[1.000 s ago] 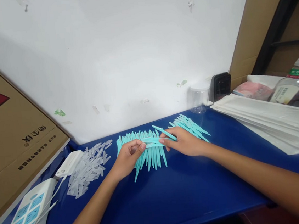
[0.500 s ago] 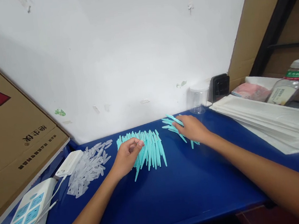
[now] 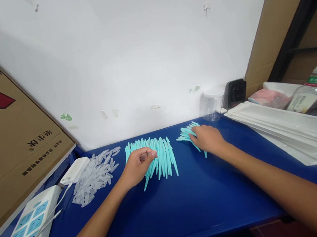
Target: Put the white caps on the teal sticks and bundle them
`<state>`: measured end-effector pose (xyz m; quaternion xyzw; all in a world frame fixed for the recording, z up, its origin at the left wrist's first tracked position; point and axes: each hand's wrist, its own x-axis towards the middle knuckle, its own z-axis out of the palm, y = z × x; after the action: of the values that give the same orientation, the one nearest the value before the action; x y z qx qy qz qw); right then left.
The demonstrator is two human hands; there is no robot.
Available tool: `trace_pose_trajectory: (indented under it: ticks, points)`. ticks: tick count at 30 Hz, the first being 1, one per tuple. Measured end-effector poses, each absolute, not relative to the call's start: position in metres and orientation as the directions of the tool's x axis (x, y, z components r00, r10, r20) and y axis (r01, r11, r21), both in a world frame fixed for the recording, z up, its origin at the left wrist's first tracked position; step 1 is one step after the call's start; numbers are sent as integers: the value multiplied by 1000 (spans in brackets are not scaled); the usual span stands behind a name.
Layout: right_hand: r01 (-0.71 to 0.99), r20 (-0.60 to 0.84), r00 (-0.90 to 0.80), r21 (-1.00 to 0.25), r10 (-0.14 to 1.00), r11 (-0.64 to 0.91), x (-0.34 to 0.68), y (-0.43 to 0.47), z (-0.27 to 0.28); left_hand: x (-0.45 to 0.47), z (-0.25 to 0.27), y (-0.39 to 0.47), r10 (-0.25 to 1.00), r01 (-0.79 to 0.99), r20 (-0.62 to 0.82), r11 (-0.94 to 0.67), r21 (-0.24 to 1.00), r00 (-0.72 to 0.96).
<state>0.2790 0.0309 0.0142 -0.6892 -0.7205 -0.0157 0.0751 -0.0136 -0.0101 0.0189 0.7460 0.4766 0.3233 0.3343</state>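
Note:
A row of slim turquoise eyebrow razors [image 3: 167,159] lies side by side on the blue table [image 3: 168,215]. My left hand [image 3: 139,165] is over the left part of this row, its thumb and fingertips closed together; whether anything sits in the pinch is hidden. Farther right, a smaller, looser bunch of the same razors [image 3: 187,133] fans out to the left of my right hand [image 3: 207,139], whose curled fingers close on some of them. To the left of the row is a heap of translucent small caps [image 3: 95,176].
At left stand a power strip [image 3: 26,234] with a cable, a white charger-like box [image 3: 75,170] and a large cardboard box [image 3: 12,126]. A clear jar [image 3: 213,105] stands against the white wall. White sheets [image 3: 286,127] and a plastic bottle [image 3: 310,93] are at right.
The view has shifted slightly. My right hand has moved a little to the right over the loose razors, which lie more closely bunched. My left hand keeps its pinch over the row.

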Motion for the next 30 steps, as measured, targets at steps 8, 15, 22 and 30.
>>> trace_pose_trajectory:
  ticks: [8,15,22,30]
  points:
    - [998,136,-26,-53,990,34,280,31,16,-14,18,-9,925,504,166,-330,798,342]
    - [997,165,-31,-58,986,41,282,31,16,-14,18,-10,928,503,163,-323,802,336]
    - [949,281,-55,-283,958,138,281,29,26,-16,33,-9,967,101,-9,-18,995,256]
    - [500,392,-330,-699,859,511,259,15,22,-20,36,-11,912,68,-37,10,998,409]
